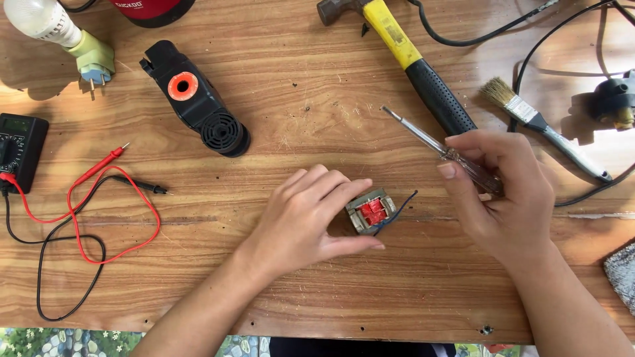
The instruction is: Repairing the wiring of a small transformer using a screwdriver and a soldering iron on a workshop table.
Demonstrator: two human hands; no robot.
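You are steadying the small red-wound, metal-framed transformer point(370, 210) on the wooden table point(317, 112) with your left hand point(311, 215), fingers pinching it, while your right hand point(506, 192) is gripping the clear-handled screwdriver point(440, 150); next, bringing its tip down calls for a precise aim

A: What does the person wear on the arms?

B: Nothing that shows. Both forearms are bare from the near edge of the view up to the wrists, with no sleeve or cuff in sight.

A: And the hands?

B: The left hand point(311, 215) and the right hand point(506, 192) are bare too: no gloves, rings, watch or bands. The fingernails are short and unpainted.
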